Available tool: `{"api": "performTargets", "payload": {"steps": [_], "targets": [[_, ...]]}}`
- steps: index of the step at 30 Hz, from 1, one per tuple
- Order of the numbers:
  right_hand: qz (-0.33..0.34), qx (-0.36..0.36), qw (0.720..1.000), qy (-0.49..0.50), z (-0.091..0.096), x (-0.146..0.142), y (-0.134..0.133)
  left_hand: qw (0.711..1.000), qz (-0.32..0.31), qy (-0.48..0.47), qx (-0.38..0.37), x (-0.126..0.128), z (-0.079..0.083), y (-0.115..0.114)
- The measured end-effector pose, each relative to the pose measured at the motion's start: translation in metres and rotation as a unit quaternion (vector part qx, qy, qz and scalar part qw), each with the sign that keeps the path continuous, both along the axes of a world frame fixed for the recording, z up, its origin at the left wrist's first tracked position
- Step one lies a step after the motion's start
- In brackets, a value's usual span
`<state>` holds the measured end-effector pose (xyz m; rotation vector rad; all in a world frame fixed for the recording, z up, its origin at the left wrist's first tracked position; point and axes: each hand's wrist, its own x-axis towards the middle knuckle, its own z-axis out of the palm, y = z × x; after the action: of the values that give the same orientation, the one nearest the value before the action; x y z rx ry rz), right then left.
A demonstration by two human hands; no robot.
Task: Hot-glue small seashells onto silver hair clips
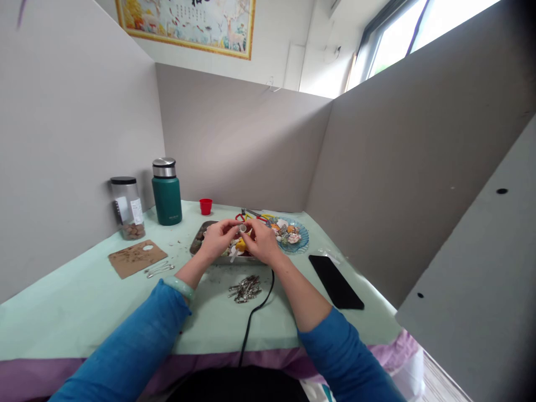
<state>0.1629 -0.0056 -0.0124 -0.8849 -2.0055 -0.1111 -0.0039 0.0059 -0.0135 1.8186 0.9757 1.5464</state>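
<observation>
Over the metal tray [196,241], my left hand [219,239] and my right hand [262,241] meet, fingertips pinched from both sides around a small round pale thing [242,228]. It looks like a little ring or cap, too small to name surely. Below the fingers, the tray holds a jumble of small pieces, among them a yellow piece [240,244] and some white ones. My hands hide much of it. Closer to me on the table lies a heap of small metal safety pins [245,289].
Behind the tray lie pliers [262,215] and a red cup [205,206]. A blue glass plate [305,239] of shells stands right, near a black phone-like slab [336,282]. Left are a teal flask [166,195], a jar [129,209], cardboard [134,262] and large safety pins [159,270]. A black cable [250,321] crosses the front.
</observation>
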Motion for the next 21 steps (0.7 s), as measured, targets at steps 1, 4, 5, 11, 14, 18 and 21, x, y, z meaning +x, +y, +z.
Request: {"api": "performTargets", "payload": {"steps": [1,4,5,11,14,18,21], "targets": [[0.001,0.0,1.0,0.001,-0.0001,0.0,0.0001,1.0,0.001,-0.001,-0.001,0.0,0.0001,0.0],[0.007,-0.001,1.0,0.002,-0.0003,0.0003,0.0008,1.0,0.008,-0.008,0.0,0.0003,0.0011,-0.0008],[0.008,-0.002,1.0,0.002,-0.0003,0.0003,0.001,1.0,0.01,-0.008,0.001,0.0004,0.0012,-0.001],[-0.001,0.002,1.0,0.003,-0.0005,0.0002,0.0023,1.0,-0.001,-0.006,-0.013,0.0009,-0.0002,-0.0009],[-0.007,0.013,1.0,0.017,-0.0012,0.0002,0.0032,1.0,-0.018,-0.023,-0.005,0.0011,0.0004,-0.0012],[-0.022,0.02,0.999,0.039,-0.002,0.0004,0.0043,0.997,0.036,-0.026,0.063,-0.0003,0.0037,-0.0027],[-0.029,0.022,0.999,0.04,-0.0024,0.0005,0.005,0.986,0.089,0.047,0.132,-0.001,0.0062,-0.0058]]}}
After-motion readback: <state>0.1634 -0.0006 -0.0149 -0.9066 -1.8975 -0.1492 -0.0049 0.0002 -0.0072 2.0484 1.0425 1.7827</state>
